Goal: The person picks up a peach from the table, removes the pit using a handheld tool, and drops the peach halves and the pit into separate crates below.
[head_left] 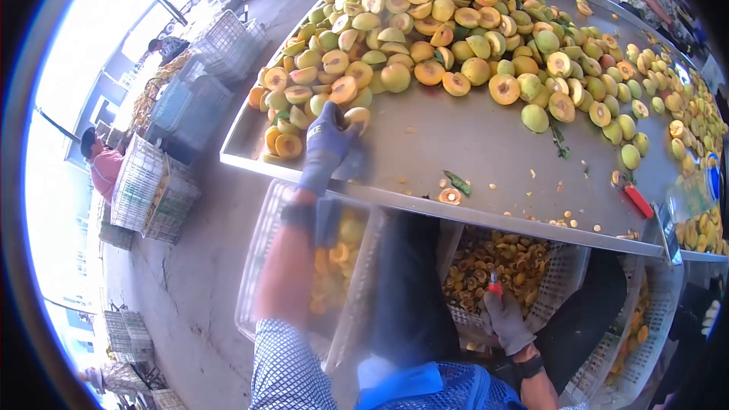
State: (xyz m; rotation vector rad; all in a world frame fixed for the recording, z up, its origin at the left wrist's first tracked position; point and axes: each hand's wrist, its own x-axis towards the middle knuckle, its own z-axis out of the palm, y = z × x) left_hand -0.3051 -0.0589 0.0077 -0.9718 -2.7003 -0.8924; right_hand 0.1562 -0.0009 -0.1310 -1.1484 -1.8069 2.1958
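My left hand (332,139), in a grey-blue glove, reaches over the left side of the metal table (448,144). Its fingers and thumb close around a yellow peach half (357,117) at the near edge of the fruit pile. Whole and halved peaches (425,38) are heaped along the back; some halves show brown hollows. Low between the knees, my right hand (507,323), also gloved, grips a small red-handled pitting knife (495,287) with its metal tip upward. Below that tip, a crate (558,288) contains brownish pits and scraps, partly hidden by the hand.
Under the table's left front edge stands a white crate (254,288) with peach halves. A second red-handled tool (636,201) and a clear container (692,191) are at the right. A person in pink (106,171) is among stacked crates (140,190) at left.
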